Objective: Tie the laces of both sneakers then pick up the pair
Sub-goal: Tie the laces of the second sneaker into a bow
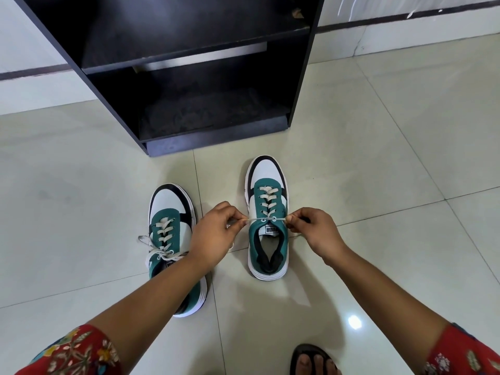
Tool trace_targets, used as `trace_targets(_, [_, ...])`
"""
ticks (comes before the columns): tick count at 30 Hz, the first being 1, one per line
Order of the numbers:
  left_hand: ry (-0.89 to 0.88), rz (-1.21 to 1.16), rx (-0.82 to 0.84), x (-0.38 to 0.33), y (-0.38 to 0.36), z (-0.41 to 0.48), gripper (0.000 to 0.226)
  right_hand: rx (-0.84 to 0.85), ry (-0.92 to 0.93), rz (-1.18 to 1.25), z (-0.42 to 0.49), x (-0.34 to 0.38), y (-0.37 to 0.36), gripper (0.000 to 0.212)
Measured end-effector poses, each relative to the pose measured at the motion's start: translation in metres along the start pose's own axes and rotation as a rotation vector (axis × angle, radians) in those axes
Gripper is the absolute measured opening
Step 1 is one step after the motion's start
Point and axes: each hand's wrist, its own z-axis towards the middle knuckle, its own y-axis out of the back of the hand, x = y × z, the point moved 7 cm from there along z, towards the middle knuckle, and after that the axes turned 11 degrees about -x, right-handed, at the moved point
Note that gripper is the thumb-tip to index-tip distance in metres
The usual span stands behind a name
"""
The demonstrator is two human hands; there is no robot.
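Note:
Two green, white and black sneakers stand on the pale tiled floor, toes pointing away from me. The right sneaker [266,185] has its white lace [266,219] pulled taut sideways across the top eyelets. My left hand [213,234] pinches one lace end at the sneaker's left. My right hand [313,228] pinches the other end at its right. The left sneaker [169,212] sits under my left forearm, its lace [159,251] lying in a loose knot with ends trailing left. Its heel part is hidden by the arm.
A black open shelf unit [189,85] stands on the floor just beyond the sneakers. My sandalled foot [311,361] shows at the bottom edge. Pale floor tiles [392,158] spread to the right and left.

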Motion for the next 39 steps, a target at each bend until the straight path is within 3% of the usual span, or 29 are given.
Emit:
trace_targets(7, [0.046, -0.040, 0.052, 0.006, 0.000, 0.002, 0.008, 0.037, 0.004, -0.021, -0.003, 0.001, -0.003, 0.015])
trace_targets(11, [0.169, -0.119, 0.133, 0.008, -0.002, 0.003, 0.017, 0.039, 0.117, -0.263, -0.003, 0.008, 0.001, 0.032])
trace_targets(12, [0.256, -0.205, 0.147, 0.008, -0.003, 0.003, 0.020, 0.034, 0.106, -0.220, -0.003, 0.010, 0.002, 0.035])
trace_targets(15, [0.605, -0.656, 0.218, 0.005, -0.011, -0.002, 0.027, 0.088, -0.059, 0.221, -0.007, 0.017, -0.006, 0.033])
trace_targets(17, [0.731, -0.960, 0.290, -0.005, -0.018, -0.004, 0.035, 0.126, -0.117, 0.458, -0.006, 0.023, -0.015, 0.040])
trace_targets(20, [0.801, -1.010, 0.297, -0.006, -0.023, -0.004, 0.036, 0.142, -0.234, 0.729, -0.005, 0.019, -0.026, 0.038])
trace_targets(23, [0.745, -0.867, 0.260, 0.001, -0.023, 0.000, 0.028, 0.126, -0.335, 0.866, -0.002, 0.008, -0.027, 0.036])
trace_targets(27, [0.686, -0.772, 0.260, 0.001, -0.024, 0.001, 0.024, 0.163, -0.374, 0.821, 0.001, 0.002, -0.027, 0.036])
trace_targets(36, [0.330, -0.701, 0.298, -0.035, -0.019, 0.009, 0.030, 0.249, -0.088, 0.466, -0.001, 0.030, -0.030, 0.030])
trace_targets(39, [0.252, -0.660, 0.330, -0.045, -0.020, 0.009, 0.033, 0.241, -0.056, 0.430, -0.004, 0.037, -0.032, 0.017])
